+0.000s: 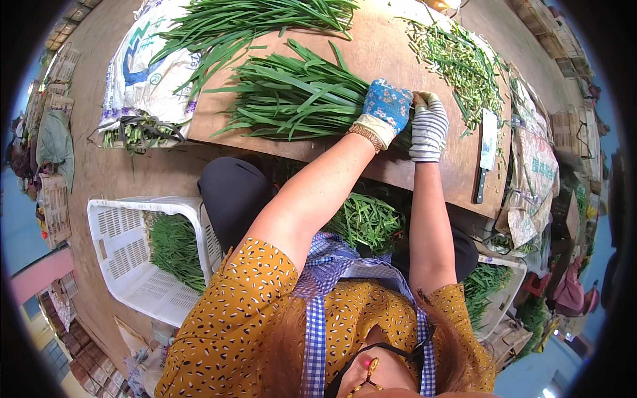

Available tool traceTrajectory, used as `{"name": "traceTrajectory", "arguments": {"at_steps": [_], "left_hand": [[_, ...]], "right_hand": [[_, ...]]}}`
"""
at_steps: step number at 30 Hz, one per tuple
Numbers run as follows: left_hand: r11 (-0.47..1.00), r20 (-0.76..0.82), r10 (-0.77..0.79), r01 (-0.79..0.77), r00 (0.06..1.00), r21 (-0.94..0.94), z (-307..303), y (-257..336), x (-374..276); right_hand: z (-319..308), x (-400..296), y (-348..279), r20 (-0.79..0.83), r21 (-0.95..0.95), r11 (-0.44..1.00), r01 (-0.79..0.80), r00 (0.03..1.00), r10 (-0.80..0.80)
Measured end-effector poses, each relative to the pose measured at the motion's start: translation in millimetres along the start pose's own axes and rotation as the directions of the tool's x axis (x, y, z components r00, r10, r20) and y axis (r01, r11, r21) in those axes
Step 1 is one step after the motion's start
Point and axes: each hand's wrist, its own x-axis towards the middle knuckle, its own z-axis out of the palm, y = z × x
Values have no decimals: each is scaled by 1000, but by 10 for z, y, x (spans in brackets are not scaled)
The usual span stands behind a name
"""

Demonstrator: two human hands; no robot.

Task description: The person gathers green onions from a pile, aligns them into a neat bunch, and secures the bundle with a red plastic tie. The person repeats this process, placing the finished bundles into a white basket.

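My left hand [385,110], in a blue flowered glove, is closed round the stem end of a bunch of long green leaves, likely garlic chives [298,99], lying across the wooden table [383,45]. My right hand [429,124], in a grey and white striped knit glove, is beside it at the stem ends, fingertips bent together; whether they grip anything is hidden. A cleaver [487,149] with a black handle lies to the right. Cut stem pieces [453,64] are scattered at the upper right. Another pile of leaves [268,17] lies at the top.
A white woven sack [144,74] stands left of the table, another sack [535,164] at its right. White plastic crates [129,293] with greens stand at both sides of me. Greens [368,221] lie between my knees. People and stacked crates are at the far edges.
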Motion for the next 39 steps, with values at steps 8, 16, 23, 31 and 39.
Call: {"name": "traceTrajectory", "arguments": {"at_steps": [8,16,23,31,39], "left_hand": [[1000,55,-5,4,998,13,-5,5,-19],[999,-18,42,-43,999,-30,-2,-20,-31],[998,-23,58,-58,998,-19,20,-29,-41],[994,-62,106,-109,992,-33,-8,-69,-45],[989,-69,149,-150,986,-5,35,-99,-81]], "right_hand": [[-77,-57,56,56,257,966,-24,998,10],[-99,-131,144,9,212,958,192,980,-199],[-123,-181,147,-14,201,939,279,959,-282],[-168,-204,-1,-58,-85,868,489,867,-494],[-151,-254,-12,-80,-87,821,564,818,-570]]}}
